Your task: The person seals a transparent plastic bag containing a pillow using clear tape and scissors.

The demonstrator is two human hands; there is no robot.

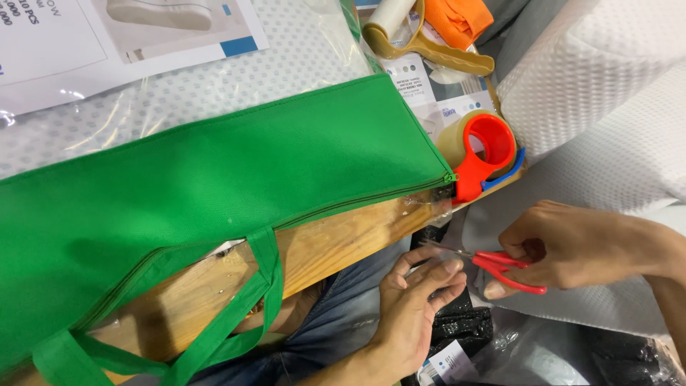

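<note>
A large green fabric bag with a zipper and a looped handle lies across a wooden table edge. My right hand grips red-handled scissors, blades pointing left toward the bag's zipper corner. My left hand sits just below the table edge with fingers bent, fingertips next to the scissor blades. Whether it pinches anything is hidden. A strip of clear tape clings to the wood near the bag's corner.
A red tape dispenser with a clear tape roll stands at the table's right end. Behind it lie a yellowish-handled lint roller and orange cloth. White quilted pillows fill the right. Plastic-wrapped packages lie under the bag and below.
</note>
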